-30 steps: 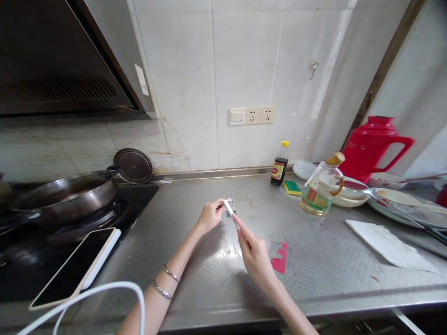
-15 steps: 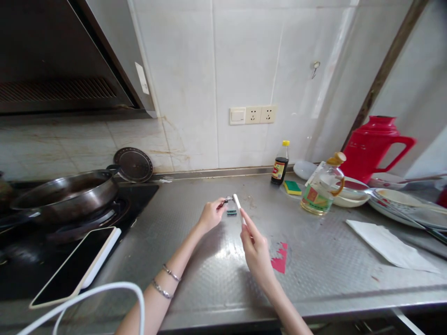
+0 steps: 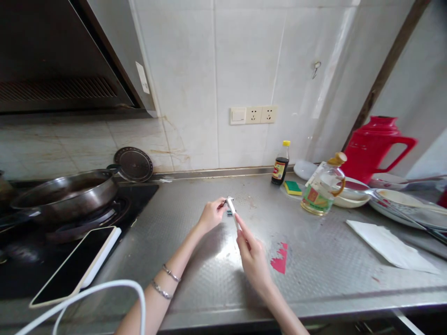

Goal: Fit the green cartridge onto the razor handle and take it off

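My left hand (image 3: 212, 215) is closed, its fingertips pinching a small dark piece too tiny to make out. My right hand (image 3: 252, 256) grips a slim white stick-like handle (image 3: 233, 207), which slants up and to the left. The upper end of that handle meets or overlaps the small dark piece at my left fingertips; whether they touch, I cannot tell. Just behind the handle, small green-and-dark objects (image 3: 229, 213) lie on the metal counter (image 3: 195, 288), partly hidden.
A pink torn patch (image 3: 280, 258) is on the counter to the right. Farther right are a soy sauce bottle (image 3: 280, 167), a sponge (image 3: 292, 188), an oil jug (image 3: 319, 197), a red thermos (image 3: 370, 149) and a napkin (image 3: 389, 244). To the left are a phone (image 3: 71, 267) and a pan (image 3: 70, 195).
My right hand has shifted slightly left with the white handle, bringing its upper end to the dark piece in my left hand. The left hand has stayed nearly still.
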The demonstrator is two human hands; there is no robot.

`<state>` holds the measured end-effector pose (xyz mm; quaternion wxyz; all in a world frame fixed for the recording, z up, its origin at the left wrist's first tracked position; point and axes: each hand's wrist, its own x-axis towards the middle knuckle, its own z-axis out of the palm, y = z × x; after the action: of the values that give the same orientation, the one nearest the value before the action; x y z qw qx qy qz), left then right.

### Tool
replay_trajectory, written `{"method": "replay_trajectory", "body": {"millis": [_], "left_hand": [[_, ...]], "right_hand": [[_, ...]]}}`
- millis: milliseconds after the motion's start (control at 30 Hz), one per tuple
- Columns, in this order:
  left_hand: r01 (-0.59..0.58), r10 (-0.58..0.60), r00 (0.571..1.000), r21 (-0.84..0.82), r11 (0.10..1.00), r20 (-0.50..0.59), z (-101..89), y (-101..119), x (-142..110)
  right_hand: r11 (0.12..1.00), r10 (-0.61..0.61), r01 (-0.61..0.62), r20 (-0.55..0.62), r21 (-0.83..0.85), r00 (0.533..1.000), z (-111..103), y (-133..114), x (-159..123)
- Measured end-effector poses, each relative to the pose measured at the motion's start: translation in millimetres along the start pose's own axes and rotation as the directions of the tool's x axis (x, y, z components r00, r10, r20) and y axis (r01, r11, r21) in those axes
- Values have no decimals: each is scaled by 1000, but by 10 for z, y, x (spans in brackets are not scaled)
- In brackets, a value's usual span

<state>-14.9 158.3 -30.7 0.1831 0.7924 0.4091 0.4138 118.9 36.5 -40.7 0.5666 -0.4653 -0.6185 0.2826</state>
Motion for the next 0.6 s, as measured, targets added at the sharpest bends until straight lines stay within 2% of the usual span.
{"method": "replay_trajectory", "body": {"millis": [67, 233, 433, 600], "left_hand": [[-1, 1, 1000, -3, 1000, 1, -4, 5, 0], [12, -12, 1000, 3, 1000, 3, -6, 10, 4], [29, -29, 1000, -2, 1000, -8, 5, -20, 3], [11, -11, 1000, 7, 1000, 2, -5, -2, 4]], "right_hand": [[1000, -13, 13, 25, 0, 1000, -1, -22, -7], [999, 37, -38, -56, -7, 998, -57, -26, 41], [999, -29, 31, 79, -33, 996, -26, -51, 13], [1000, 27, -27, -45, -13, 999, -64, -42, 85]]}}
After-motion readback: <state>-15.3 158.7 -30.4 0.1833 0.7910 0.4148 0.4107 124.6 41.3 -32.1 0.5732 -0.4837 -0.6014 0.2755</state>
